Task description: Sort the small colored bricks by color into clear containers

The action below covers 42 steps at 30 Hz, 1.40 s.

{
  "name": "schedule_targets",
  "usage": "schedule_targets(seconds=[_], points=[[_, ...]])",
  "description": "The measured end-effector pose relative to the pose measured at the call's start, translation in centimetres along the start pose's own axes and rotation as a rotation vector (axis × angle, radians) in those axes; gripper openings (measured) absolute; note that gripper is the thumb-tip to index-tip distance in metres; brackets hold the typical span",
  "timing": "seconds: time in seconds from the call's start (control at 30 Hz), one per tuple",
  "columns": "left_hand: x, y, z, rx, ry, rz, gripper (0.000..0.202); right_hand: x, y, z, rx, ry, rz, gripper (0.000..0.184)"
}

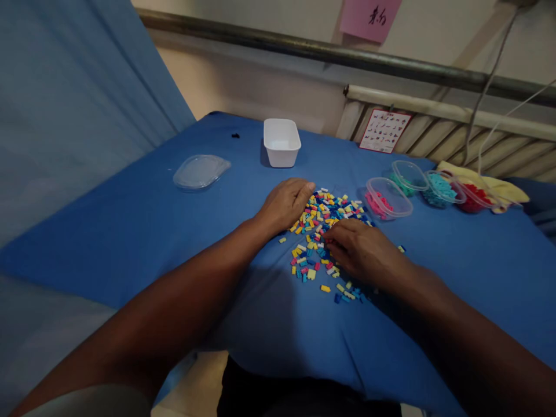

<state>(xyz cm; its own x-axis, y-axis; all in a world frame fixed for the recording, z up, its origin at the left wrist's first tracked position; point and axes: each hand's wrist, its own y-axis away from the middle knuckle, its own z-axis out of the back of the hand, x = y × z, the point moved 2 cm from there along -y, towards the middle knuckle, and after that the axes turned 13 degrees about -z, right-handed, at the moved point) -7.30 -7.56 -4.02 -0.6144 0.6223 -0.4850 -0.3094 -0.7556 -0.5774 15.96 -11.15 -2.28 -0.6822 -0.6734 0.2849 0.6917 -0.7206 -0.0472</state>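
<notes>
A heap of small plastic bricks [324,217] in yellow, blue, pink, white and teal lies on the blue cloth [143,220] in front of me. My left hand [284,204] rests palm down at the heap's left edge, fingers curled together over the bricks. My right hand [362,249] lies on the heap's right side. Its fingertips are pinched together among the bricks, and what they hold is too small to make out.
A white tub [281,142] stands at the back, with a clear lid [201,171] to its left. At the right are clear tubs holding pink bricks [387,198], green bricks [408,176], teal bricks [443,189] and red bricks [475,198]. A picture card [384,131] leans behind.
</notes>
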Motion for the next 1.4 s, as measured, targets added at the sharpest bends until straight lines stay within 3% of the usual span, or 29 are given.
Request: schedule_targets(seconds=[0.27, 0.57, 0.67, 0.87, 1.1, 1.3, 1.4], points=[[0.3, 0.2, -0.1, 0.01, 0.001, 0.021, 0.048, 0.1, -0.3, 0.6, 0.11, 0.024, -0.054, 0.021], [0.2, 0.2, 0.0, 0.013, -0.033, 0.011, 0.047, -0.6, 0.1, 0.9, 0.054, -0.076, -0.013, 0.022], [0.4, 0.6, -0.1, -0.013, -0.076, 0.041, 0.033, -0.3, 0.1, 0.7, 0.051, -0.033, 0.027, 0.025], [0.7, 1.1, -0.3, -0.026, -0.128, 0.058, 0.036, -0.1, -0.1, 0.4, 0.063, 0.018, 0.021, 0.023], [0.8, 1.0, -0.3, -0.017, -0.111, 0.044, 0.035, -1.7, 0.1, 1.3, 0.013, -0.338, -0.067, 0.022], [0.9, 1.0, -0.3, -0.018, -0.104, 0.05, 0.035, -3.3, 0.0, 2.4, 0.062, -0.737, -0.297, 0.02], [0.9, 0.9, -0.2, -0.019, -0.099, 0.05, 0.035, -4.9, 0.1, 4.1, -0.023, -0.762, -0.358, 0.025]])
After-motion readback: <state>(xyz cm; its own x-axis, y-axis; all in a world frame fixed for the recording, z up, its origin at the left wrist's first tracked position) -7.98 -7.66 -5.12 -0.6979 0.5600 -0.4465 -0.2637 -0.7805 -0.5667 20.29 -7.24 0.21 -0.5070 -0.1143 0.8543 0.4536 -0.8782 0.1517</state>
